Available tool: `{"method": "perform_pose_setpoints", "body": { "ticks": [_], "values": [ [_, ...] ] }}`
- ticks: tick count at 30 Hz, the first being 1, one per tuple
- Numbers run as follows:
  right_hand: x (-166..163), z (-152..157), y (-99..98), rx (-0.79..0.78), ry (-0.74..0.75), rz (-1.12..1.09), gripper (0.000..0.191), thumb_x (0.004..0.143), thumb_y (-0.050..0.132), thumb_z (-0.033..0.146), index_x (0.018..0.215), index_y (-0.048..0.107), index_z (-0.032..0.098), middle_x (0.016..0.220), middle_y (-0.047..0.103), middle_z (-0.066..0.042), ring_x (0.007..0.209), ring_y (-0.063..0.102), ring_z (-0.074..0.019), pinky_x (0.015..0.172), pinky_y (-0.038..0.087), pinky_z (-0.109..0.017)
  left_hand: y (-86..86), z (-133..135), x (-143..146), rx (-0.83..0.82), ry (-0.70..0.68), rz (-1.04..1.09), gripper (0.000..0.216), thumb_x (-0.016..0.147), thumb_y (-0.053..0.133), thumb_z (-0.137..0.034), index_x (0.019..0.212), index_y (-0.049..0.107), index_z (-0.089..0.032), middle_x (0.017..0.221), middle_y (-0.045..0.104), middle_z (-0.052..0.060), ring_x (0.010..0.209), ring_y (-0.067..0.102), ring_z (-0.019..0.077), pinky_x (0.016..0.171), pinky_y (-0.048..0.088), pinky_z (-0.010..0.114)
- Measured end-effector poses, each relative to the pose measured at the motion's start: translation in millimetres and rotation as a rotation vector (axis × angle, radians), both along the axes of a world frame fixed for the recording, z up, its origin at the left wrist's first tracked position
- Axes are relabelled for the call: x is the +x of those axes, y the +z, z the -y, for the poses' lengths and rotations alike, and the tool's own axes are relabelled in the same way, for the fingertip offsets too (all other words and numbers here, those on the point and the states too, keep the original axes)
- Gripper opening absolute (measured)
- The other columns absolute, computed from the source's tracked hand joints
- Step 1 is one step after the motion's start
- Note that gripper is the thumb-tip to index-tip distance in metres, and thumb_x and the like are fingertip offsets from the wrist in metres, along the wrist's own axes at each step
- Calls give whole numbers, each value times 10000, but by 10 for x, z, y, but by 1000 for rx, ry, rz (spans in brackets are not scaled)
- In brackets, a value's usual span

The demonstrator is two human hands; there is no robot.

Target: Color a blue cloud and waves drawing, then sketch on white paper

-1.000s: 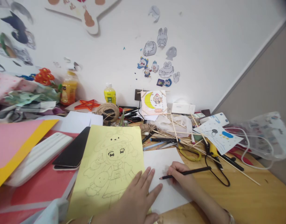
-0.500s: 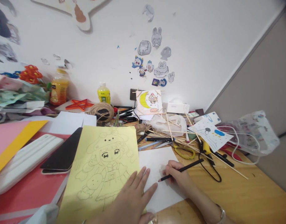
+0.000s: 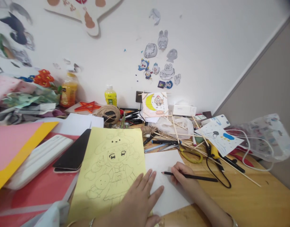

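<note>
My right hand [image 3: 184,176] grips a black pencil [image 3: 201,178], its tip at or just above a white sheet of paper [image 3: 170,197]. Any marks on that sheet are too faint to make out. With fingers spread, my left hand [image 3: 141,198] lies flat across the sheet's left side and the lower right of a yellow sheet [image 3: 88,189]. A pencil drawing of a girl in an animal hat, holding a plush toy, covers the yellow sheet. Part of its lower edge is hidden by my left hand.
Left of the yellow sheet lie a black phone [image 3: 72,149] and a long white case [image 3: 41,160]. Behind the papers are yellow-handled scissors [image 3: 192,156], pens, thin wooden sticks, a twine roll [image 3: 108,114] and two bottles. A glue gun [image 3: 214,153] with a black cord sits to the right.
The pencil has swung flatter and its tip has moved up the white sheet. My left hand stays flat in place. The whole view has shifted slightly.
</note>
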State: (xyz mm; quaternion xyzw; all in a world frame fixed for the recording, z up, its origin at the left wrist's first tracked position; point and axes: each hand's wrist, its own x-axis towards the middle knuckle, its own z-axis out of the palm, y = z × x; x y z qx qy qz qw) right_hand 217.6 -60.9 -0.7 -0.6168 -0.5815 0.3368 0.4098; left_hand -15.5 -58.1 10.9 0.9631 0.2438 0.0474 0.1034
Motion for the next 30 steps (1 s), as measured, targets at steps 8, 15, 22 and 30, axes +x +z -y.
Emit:
{"method": "perform_pose_setpoints", "body": {
  "ticks": [8, 15, 22, 30],
  "values": [
    [-8, -19, -10, 7, -9, -29, 425, 829, 527, 515, 530, 446, 224, 508, 527, 19, 506, 484, -142, 522, 379, -272, 27, 6, -1, -9, 3, -9, 711, 845, 665, -340, 1463, 332, -226, 1532, 100, 185, 1378, 143, 404, 1066, 259, 578],
    [14, -25, -50, -14, 7, -36, 383, 849, 494, 484, 569, 454, 226, 538, 550, 17, 518, 494, -142, 523, 385, -269, -61, -9, -2, 28, 4, 4, 671, 867, 632, -364, 1458, 342, -233, 1528, 145, 192, 1373, 185, 407, 1053, 280, 586],
    [2, -31, -1, -24, -16, 43, 358, 840, 491, 451, 565, 472, 223, 545, 553, 9, 550, 512, -153, 552, 392, -274, 5, -1, 7, 53, 4, -31, 676, 848, 658, -337, 1447, 365, -226, 1511, 184, 220, 1367, 203, 405, 1041, 307, 575],
    [0, -22, 5, -22, 7, -21, 363, 851, 498, 436, 561, 473, 220, 523, 560, 17, 514, 501, -138, 534, 395, -262, -44, -5, -4, 76, -5, 14, 685, 849, 658, -343, 1452, 355, -226, 1530, 159, 192, 1377, 193, 395, 1060, 291, 558]
  ]
}}
